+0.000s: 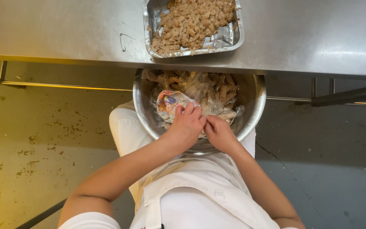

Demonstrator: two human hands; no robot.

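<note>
A round steel bowl (255, 101) rests on my lap, under the edge of a steel table. It holds a heap of crumpled clear plastic wrappers (208, 91) with brownish food bits among them. My left hand (186, 126) grips a clear wrapper with a colourful printed label (169, 101) at the bowl's near left side. My right hand (219, 132) is next to it, fingers pinched on the same wrapper's edge. Both hands touch each other over the bowl's near rim.
A foil tray (229, 40) of pale brown food chunks (191, 21) sits on the steel table (64, 29) just beyond the bowl. A stained floor (43, 140) lies on the left, grey floor on the right. I wear white clothing (200, 195).
</note>
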